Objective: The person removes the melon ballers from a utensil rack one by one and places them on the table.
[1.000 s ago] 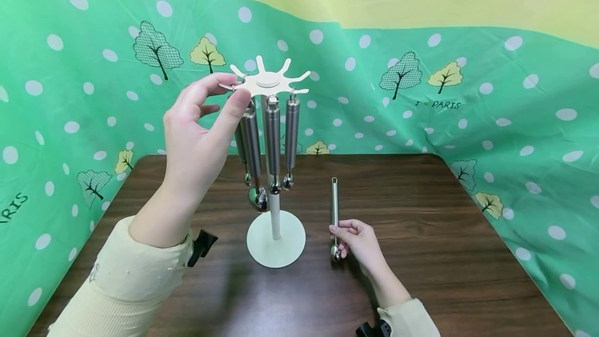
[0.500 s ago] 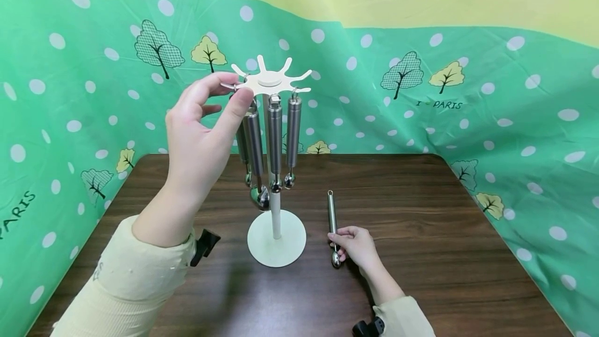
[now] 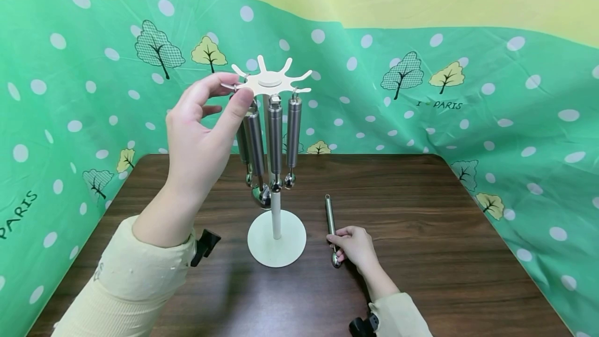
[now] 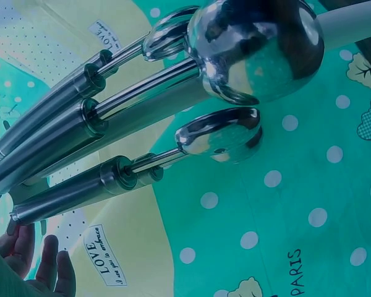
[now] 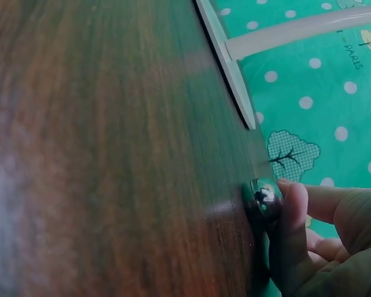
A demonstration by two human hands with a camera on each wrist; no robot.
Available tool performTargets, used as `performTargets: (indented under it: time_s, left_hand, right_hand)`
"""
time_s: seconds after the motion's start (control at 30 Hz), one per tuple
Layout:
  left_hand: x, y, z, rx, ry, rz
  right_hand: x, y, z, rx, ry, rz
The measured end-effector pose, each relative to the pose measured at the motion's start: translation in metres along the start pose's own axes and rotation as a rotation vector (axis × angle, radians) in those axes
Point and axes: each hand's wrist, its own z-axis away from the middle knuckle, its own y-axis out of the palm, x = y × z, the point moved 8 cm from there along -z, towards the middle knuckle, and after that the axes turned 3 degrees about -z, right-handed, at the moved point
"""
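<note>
A white rack [image 3: 277,249] with a round base and a star-shaped top stands left of the table's middle. Several metal scoops [image 3: 275,137] hang from its arms by their handle rings, bowls down. At the rack's top, my left hand [image 3: 194,137] pinches one arm between thumb and fingers, beside a hanging ring. My right hand [image 3: 359,247] holds a small melon baller [image 3: 330,215] near its bowl, low over the table, right of the base. Its handle points away from me, tilted slightly left. The right wrist view shows the shiny bowl [image 5: 267,199] by the thumb, close to the wood.
The dark wooden table [image 3: 421,212] extends around the rack. A green and yellow curtain [image 3: 355,66] with dots and trees hangs behind and on both sides. Black camera straps [image 3: 205,247] sit at both wrists.
My right hand has moved slightly toward me and left with the melon baller, whose handle end has dropped nearer and tilted left. The left hand stays at the rack's top.
</note>
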Motion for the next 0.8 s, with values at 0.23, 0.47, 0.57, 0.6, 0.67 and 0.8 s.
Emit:
performTargets:
  time_s: [0.23,0.47,0.57,0.6,0.67,0.8]
  left_hand:
    - [-0.0002,0.0001,0.0000,0.001,-0.002,0.002]
    - [-0.0005,-0.0005,0.0002,-0.004,0.001,0.004]
    - [-0.0005,-0.0006,0.0003,-0.005,0.000,0.001]
    - [-0.0005,-0.0006,0.0003,-0.005,0.000,0.000]
    - [-0.0005,-0.0003,0.0004,-0.002,-0.001,-0.001]
    - [-0.0009,-0.0001,0.0004,0.000,0.000,-0.003]
  right_hand:
    - [-0.0015,-0.0002,-0.0022,-0.013,0.022,0.041]
    - [-0.0021,-0.0001,-0.0032,-0.013,0.000,0.092]
    - [-0.0023,0.0002,-0.0039,-0.014,-0.009,0.115]
    - [-0.0026,0.0005,-0.0039,-0.011,-0.012,0.119]
    - [-0.0030,0.0010,-0.0038,-0.005,-0.014,0.115]
    - [-0.0037,0.0013,-0.0034,0.004,-0.022,0.114]
